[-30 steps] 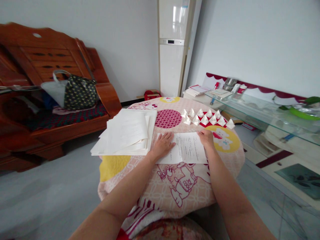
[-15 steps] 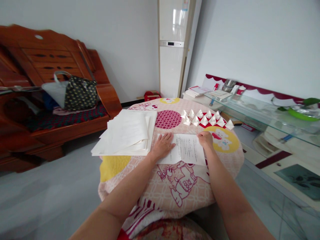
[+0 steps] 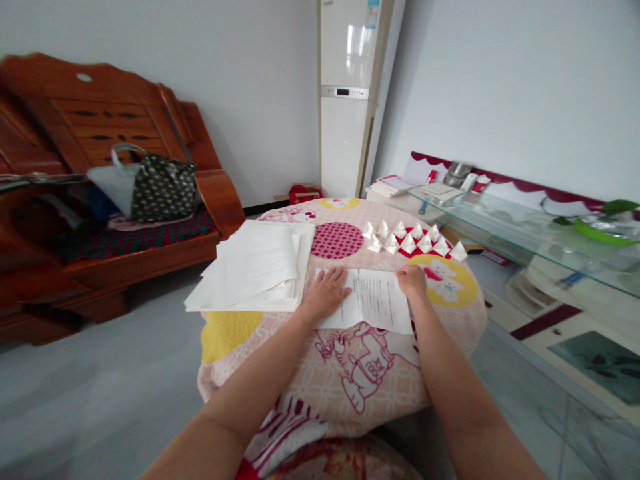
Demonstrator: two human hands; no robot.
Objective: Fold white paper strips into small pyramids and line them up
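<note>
A printed sheet of paper with a crease down its middle lies on the cloth-covered round table. Flat on the sheet's left part rests my left hand, its fingers stretched out. My right hand is closed at the sheet's upper right edge, gripping the paper there. Left of my left hand lies a loose stack of paper. Beyond my right hand stand several small folded white paper shapes in two rows.
To the right runs a glass-topped cabinet bearing metal containers, a cup and a green bowl. A wooden bench with bags stands at left. Behind the table rises a tall white air conditioner.
The camera view has shifted very slightly. Both hands and the paper sheet stay practically where they were.
</note>
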